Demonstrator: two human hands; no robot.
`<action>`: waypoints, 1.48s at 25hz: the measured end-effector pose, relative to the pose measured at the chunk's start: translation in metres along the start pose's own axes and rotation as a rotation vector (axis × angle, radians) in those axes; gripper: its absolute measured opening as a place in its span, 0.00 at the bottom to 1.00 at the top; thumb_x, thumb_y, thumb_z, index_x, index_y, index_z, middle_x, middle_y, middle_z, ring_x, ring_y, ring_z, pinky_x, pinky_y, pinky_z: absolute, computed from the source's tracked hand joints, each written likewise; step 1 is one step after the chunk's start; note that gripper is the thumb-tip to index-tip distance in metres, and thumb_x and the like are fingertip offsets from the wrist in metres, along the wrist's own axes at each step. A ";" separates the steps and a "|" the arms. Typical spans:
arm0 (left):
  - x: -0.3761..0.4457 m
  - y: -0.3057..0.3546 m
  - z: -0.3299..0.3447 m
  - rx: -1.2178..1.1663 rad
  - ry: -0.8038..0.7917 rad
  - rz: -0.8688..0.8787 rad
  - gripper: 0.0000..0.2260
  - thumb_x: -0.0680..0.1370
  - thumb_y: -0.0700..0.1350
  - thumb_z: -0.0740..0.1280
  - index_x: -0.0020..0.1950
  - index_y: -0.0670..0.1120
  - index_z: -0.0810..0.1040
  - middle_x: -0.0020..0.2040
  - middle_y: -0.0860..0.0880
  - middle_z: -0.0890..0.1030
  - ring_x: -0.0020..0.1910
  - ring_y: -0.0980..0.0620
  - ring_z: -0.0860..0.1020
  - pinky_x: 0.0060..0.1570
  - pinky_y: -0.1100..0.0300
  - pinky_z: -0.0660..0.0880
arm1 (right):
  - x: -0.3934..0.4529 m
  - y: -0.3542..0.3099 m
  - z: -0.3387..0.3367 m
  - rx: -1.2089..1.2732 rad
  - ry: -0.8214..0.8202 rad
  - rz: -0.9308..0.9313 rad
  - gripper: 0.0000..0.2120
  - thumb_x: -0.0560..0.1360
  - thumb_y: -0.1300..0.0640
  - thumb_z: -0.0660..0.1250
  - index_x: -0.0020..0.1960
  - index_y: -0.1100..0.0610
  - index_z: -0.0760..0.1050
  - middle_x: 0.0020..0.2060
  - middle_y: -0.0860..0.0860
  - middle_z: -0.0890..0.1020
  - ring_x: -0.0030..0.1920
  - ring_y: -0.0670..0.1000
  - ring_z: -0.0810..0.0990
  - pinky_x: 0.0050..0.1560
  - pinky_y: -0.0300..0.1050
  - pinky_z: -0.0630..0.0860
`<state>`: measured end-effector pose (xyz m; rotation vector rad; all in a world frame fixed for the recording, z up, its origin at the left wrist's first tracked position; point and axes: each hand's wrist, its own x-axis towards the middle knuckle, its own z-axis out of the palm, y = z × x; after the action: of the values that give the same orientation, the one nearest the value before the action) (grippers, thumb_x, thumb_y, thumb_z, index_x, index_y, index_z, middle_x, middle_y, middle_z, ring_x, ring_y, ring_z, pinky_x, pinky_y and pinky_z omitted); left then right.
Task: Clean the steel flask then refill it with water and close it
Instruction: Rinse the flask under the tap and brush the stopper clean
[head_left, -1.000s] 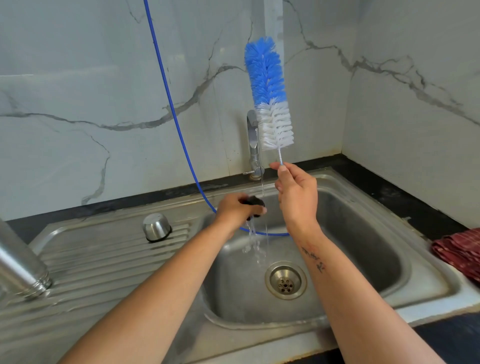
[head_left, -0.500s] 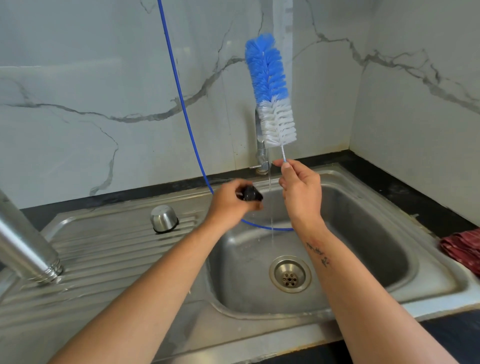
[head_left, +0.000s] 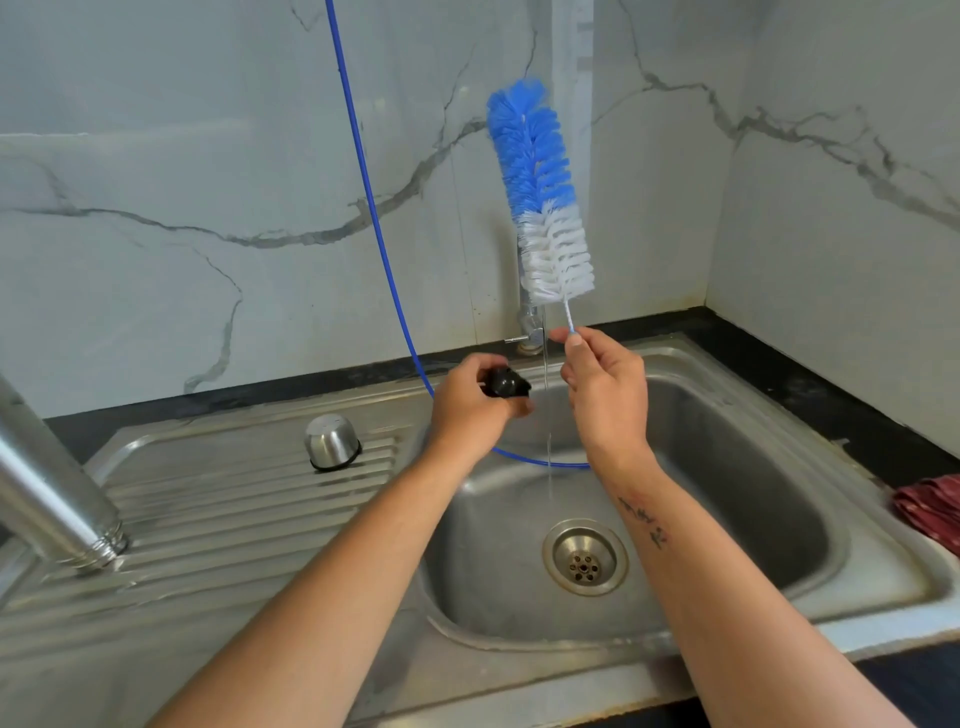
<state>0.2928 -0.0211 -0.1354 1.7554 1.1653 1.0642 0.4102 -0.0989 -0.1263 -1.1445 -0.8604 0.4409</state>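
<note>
The steel flask (head_left: 49, 499) stands mouth-down on the ribbed draining board at the far left, its top cut off by the frame edge. My left hand (head_left: 470, 410) is closed around a small black stopper (head_left: 505, 385) over the basin, just left of a thin stream of water (head_left: 547, 415) from the tap (head_left: 530, 317). My right hand (head_left: 605, 389) pinches the wire handle of a blue and white bottle brush (head_left: 540, 197) and holds it upright, bristles up. A steel cup lid (head_left: 332, 441) lies upside down on the draining board.
The steel sink basin (head_left: 727, 467) with its drain (head_left: 585, 558) lies below my hands. A blue hose (head_left: 374, 218) hangs from above and curves into the basin. A red cloth (head_left: 930, 506) sits on the black counter at the right. Marble walls close the back and right.
The water stream has thinned from a splashing flow to a fine thread. My left hand with the stopper has shifted left out of the stream. The brush stays upright.
</note>
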 end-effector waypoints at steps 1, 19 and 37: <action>-0.001 0.000 0.000 -0.052 0.037 0.022 0.25 0.66 0.38 0.82 0.60 0.49 0.80 0.49 0.56 0.81 0.48 0.60 0.79 0.50 0.67 0.75 | 0.000 0.001 0.000 0.005 0.004 0.002 0.12 0.85 0.57 0.60 0.54 0.55 0.83 0.27 0.45 0.68 0.29 0.44 0.64 0.31 0.38 0.64; -0.031 -0.049 -0.039 0.053 -0.153 -0.135 0.24 0.59 0.42 0.83 0.51 0.53 0.81 0.50 0.49 0.84 0.48 0.50 0.82 0.55 0.56 0.77 | -0.006 0.012 0.009 0.008 -0.091 -0.019 0.12 0.85 0.57 0.61 0.53 0.54 0.83 0.28 0.46 0.67 0.29 0.45 0.62 0.30 0.37 0.62; 0.016 -0.076 -0.219 0.777 -0.120 -0.433 0.12 0.65 0.43 0.81 0.40 0.46 0.79 0.39 0.48 0.80 0.39 0.52 0.78 0.33 0.61 0.70 | -0.017 0.021 0.020 -0.012 -0.269 -0.062 0.11 0.85 0.57 0.62 0.52 0.50 0.84 0.28 0.47 0.66 0.30 0.47 0.61 0.29 0.38 0.59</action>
<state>0.0708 0.0474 -0.1211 1.9334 1.9297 0.2374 0.3862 -0.0906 -0.1488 -1.0807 -1.1310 0.5472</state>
